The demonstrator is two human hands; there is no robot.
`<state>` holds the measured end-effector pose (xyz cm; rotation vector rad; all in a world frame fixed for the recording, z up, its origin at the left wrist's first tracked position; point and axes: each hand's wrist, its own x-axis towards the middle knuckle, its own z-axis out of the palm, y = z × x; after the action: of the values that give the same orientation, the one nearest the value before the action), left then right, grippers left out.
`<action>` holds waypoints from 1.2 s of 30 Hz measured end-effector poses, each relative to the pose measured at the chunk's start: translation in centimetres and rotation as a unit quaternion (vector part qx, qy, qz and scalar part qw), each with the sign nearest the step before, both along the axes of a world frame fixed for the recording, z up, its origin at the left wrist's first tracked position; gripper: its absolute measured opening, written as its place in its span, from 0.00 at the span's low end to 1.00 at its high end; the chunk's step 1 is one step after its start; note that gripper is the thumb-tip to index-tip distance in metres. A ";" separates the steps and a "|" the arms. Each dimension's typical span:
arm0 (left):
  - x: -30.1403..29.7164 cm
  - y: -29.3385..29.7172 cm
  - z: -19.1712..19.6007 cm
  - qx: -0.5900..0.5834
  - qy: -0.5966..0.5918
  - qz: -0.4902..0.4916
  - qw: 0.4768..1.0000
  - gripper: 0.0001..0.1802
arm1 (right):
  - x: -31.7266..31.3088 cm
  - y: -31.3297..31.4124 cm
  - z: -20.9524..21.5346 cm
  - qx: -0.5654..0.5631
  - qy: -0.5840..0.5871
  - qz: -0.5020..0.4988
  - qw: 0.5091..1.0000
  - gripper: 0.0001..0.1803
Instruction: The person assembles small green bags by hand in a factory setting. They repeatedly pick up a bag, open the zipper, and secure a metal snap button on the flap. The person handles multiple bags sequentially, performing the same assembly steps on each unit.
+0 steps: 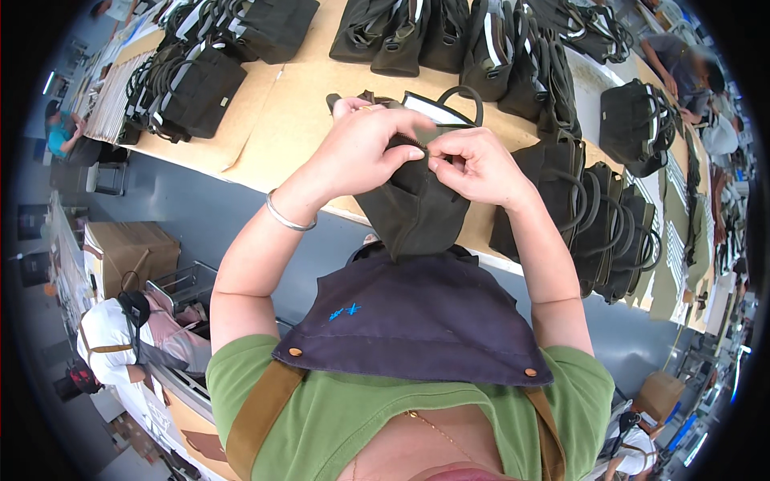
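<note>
A single wide fisheye view looks steeply down from the person's head, over a green shirt and dark navy apron [417, 321], close onto the raised hands. It faces a long tan cardboard-covered worktable [297, 104] stretching away ahead, whose straight edges bow toward the dark round rim.

The left hand [361, 152] and right hand [473, 164] cover the top edge of the dark bag [417, 212] at frame centre, so only a short bit of zipper [409, 143] shows between the fingers; whether a slider is pinched there cannot be told. The bag's lower tip is hidden behind the dark apron [409, 321]. At the upper right, a co-worker [690, 68] is blurred and partly cut by the rim. The row of bags [417, 32] along the top is cropped by the edge.
</note>
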<state>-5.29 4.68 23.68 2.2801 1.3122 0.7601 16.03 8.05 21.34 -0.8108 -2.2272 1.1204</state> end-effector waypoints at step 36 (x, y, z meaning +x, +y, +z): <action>1.2 -3.7 -2.2 0.039 -0.071 0.078 0.994 0.04 | -1.9 -4.8 -1.8 -0.193 0.098 -0.203 0.955 0.07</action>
<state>-4.14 0.93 21.49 2.1551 1.4276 1.0241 14.15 3.26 19.50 -1.1939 -1.6002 1.3714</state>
